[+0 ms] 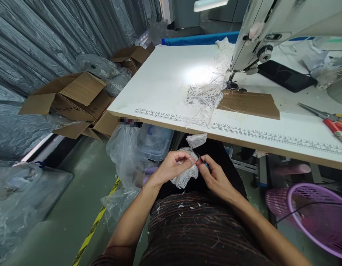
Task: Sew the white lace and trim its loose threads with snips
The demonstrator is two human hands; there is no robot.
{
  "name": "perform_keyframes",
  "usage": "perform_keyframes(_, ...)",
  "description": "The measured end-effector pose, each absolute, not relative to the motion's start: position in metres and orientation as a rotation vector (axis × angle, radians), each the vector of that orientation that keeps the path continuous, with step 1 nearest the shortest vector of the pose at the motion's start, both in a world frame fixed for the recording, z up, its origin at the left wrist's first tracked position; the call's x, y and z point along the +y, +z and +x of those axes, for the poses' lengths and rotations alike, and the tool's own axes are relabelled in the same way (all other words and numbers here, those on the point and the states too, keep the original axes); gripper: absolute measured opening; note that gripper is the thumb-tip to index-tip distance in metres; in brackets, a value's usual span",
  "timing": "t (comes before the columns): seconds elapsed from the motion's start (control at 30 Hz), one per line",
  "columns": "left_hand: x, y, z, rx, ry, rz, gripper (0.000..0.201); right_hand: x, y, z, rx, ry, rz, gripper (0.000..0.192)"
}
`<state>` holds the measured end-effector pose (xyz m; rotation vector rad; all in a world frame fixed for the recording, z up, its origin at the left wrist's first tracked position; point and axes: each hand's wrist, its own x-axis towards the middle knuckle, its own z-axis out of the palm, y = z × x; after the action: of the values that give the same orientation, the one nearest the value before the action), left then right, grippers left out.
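Observation:
Over my lap, my left hand (pixel 173 166) pinches a small piece of white lace (pixel 185 173). My right hand (pixel 216 177) holds a small blue-handled snipper (pixel 203 162), its tip touching the lace between my fingers. A long strip of the same white lace (pixel 205 94) runs from the sewing machine (pixel 270 29) across the white table (pixel 159 81) and hangs over its front edge just above my hands. Thread scraps lie on my dark striped lap.
A brown cardboard sheet (pixel 248 103), a black phone (pixel 287 75) and red-handled scissors (pixel 330 120) lie on the table. Pink and purple plastic baskets (pixel 314 214) stand at the right. Open cardboard boxes (pixel 73 99) and plastic bags (pixel 126 155) crowd the floor at the left.

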<state>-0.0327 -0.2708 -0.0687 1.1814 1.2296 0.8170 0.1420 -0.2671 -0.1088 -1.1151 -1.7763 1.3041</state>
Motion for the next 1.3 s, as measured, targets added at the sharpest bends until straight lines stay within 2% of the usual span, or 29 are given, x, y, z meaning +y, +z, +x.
perform_keyframes(0.23,-0.278,-0.099,-0.042,1.203,0.912,1.104,0.050,-0.272,-0.109,0.151,-1.467,1.560,-1.180,0.036)
perform_keyframes(0.37,-0.282,-0.127,-0.059,1.308,0.823,1.287,0.060,-0.264,-0.110,0.172,-1.451,1.470,-1.236,0.034)
perform_keyframes(0.53,-0.284,-0.129,-0.065,1.389,0.707,1.337,0.046,-0.251,-0.125,0.174,-1.486,1.345,-1.272,0.031)
perform_keyframes(0.67,-0.287,-0.099,-0.059,1.074,0.737,1.151,0.049,-0.244,-0.142,0.151,-1.499,1.312,-1.235,0.032)
perform_keyframes(0.77,-0.289,-0.080,-0.052,0.967,0.849,1.061,0.049,-0.246,-0.146,0.133,-1.426,1.482,-1.100,0.037)
perform_keyframes(0.9,-0.289,-0.079,-0.042,1.167,1.006,1.096,0.043,-0.260,-0.137,0.127,-1.310,1.806,-0.982,0.047)
perform_keyframes(0.97,-0.289,-0.082,-0.040,1.296,1.029,1.220,0.039,-0.267,-0.128,0.130,-1.342,1.848,-0.977,0.052)
perform_keyframes(1.07,-0.290,-0.085,-0.043,1.360,1.056,1.488,0.039,-0.275,-0.116,0.134,-1.446,1.857,-0.932,0.046)
perform_keyframes(1.2,-0.293,-0.098,-0.056,1.078,0.905,1.488,0.056,-0.279,-0.115,0.135,-1.438,1.917,-0.865,0.041)
perform_keyframes(1.3,-0.289,-0.119,-0.064,0.972,0.766,1.305,0.070,-0.275,-0.127,0.136,-1.462,1.840,-0.909,0.040)
